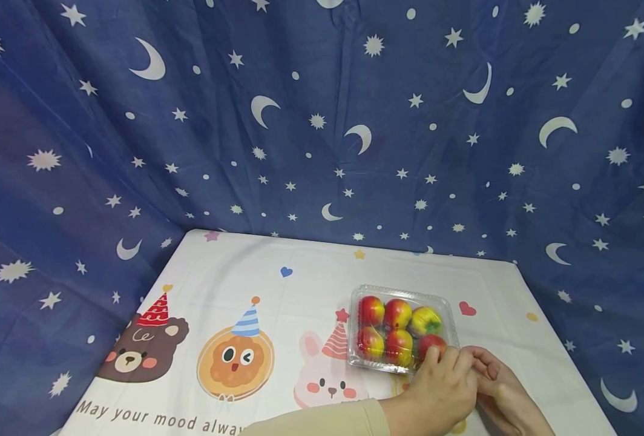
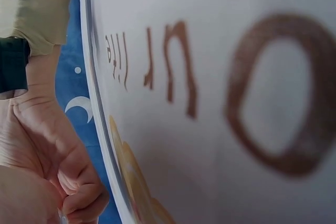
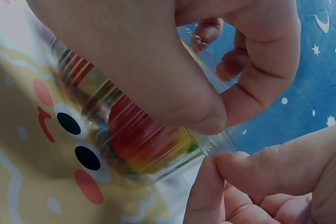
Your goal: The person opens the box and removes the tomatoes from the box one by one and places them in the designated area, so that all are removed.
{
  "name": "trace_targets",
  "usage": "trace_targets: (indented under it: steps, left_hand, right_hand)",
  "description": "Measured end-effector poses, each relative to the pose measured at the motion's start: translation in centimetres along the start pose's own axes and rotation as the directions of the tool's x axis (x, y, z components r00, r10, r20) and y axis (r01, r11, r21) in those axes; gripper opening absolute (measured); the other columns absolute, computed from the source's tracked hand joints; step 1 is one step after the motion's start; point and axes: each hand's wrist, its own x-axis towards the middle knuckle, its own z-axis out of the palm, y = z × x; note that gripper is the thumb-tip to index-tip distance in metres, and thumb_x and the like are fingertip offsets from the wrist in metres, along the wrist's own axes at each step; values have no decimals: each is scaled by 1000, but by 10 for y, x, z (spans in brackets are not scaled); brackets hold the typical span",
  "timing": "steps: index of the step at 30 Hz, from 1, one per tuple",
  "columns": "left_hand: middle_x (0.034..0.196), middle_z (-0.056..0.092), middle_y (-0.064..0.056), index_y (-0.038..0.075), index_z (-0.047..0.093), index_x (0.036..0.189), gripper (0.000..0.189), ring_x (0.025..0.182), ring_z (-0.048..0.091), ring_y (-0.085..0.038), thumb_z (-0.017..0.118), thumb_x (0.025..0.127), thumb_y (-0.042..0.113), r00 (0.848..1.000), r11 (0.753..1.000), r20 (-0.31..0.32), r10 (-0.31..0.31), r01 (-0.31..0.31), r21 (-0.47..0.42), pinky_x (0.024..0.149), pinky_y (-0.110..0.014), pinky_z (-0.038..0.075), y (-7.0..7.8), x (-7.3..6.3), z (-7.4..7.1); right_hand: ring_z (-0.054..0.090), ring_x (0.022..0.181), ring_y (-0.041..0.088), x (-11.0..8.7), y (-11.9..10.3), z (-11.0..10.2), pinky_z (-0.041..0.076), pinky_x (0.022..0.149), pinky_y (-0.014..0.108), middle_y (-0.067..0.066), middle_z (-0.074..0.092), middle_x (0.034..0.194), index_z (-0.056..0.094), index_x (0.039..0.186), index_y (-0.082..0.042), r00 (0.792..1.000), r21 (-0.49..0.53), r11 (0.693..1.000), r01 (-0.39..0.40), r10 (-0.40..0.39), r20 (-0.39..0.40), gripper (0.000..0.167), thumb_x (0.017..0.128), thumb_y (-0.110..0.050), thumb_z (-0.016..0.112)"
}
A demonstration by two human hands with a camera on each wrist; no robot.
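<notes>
Carrying a container (image 1: 404,294) on the desk (image 1: 229,260), at five o'clock in the head view. Packing six fruits (image 1: 398,313) inside, three behind, three before. Setting left grip (image 1: 439,387) and right grip (image 1: 504,387) at the container's four o'clock corner, touching it. Showing a printed rabbit (image 1: 327,378) toward its eight o'clock. Hanging a curtain (image 1: 300,151) around the desk, nine through three.

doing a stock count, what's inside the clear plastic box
Six apple-like fruits, in two rows; the left hand partly covers one. Anything beneath the fruits cannot be seen.

Plain beige sleeve (image 1: 322,419); dark green band (image 2: 12,66) near its edge; hands (image 1: 443,387) bare.
</notes>
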Motion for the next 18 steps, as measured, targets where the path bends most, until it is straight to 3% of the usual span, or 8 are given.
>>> trace_targets:
  steps: [9, 18]
  left_hand:
    - [112, 51, 7, 27, 60, 95, 18, 94, 44, -12, 52, 104, 40, 1000, 1000, 8, 8, -9, 4, 74, -29, 29, -1, -1, 0]
    - [114, 49, 7, 26, 59, 96, 18, 96, 44, -13, 52, 104, 41, 998, 1000, 59, 0, 0, 0, 76, -31, 31, -2, -3, -1]
  right_hand:
    - [67, 102, 2, 2, -5, -3, 62, 90, 20, -13, 70, 120, 53, 134, -23, 985, 105, 993, 55, -71, 158, 48, 102, 12, 48]
    - [69, 99, 2, 5, -4, 1, 63, 86, 20, -11, 72, 118, 56, 131, -22, 983, 104, 991, 87, -102, 153, 48, 99, 14, 51]
